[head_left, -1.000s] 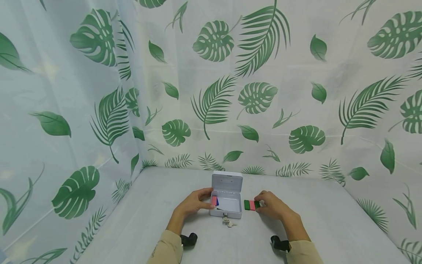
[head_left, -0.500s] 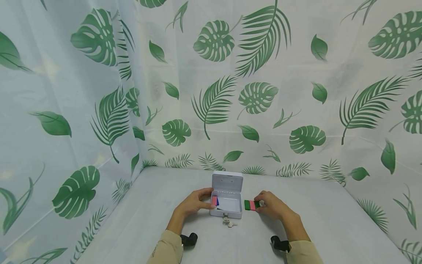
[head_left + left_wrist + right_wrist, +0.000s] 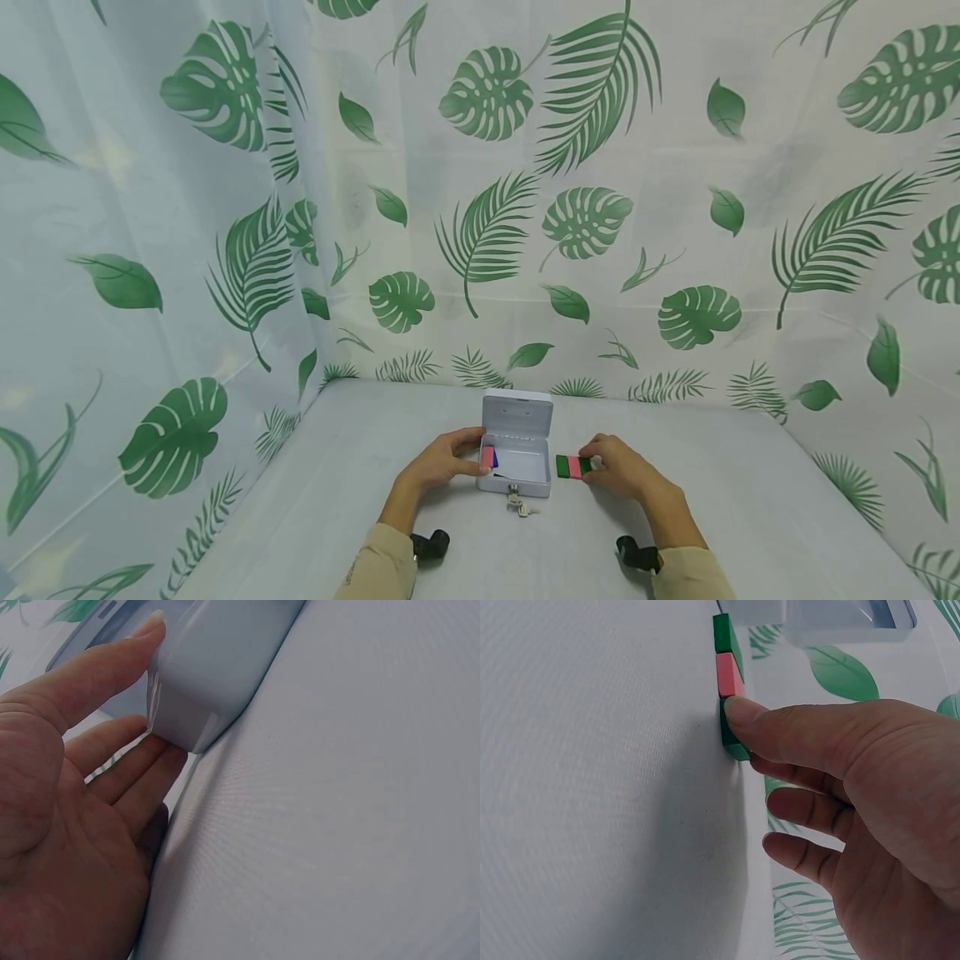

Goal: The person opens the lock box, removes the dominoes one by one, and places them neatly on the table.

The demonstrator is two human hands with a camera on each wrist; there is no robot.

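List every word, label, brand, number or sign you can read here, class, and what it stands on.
None can be read on the box, the row of blocks or the keys.
Left sleeve: a faint mark, too small to read.

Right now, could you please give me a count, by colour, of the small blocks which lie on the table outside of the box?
Green blocks: 2, one of them pinched by the right hand
Pink block: 1, between the green ones
Total: 3
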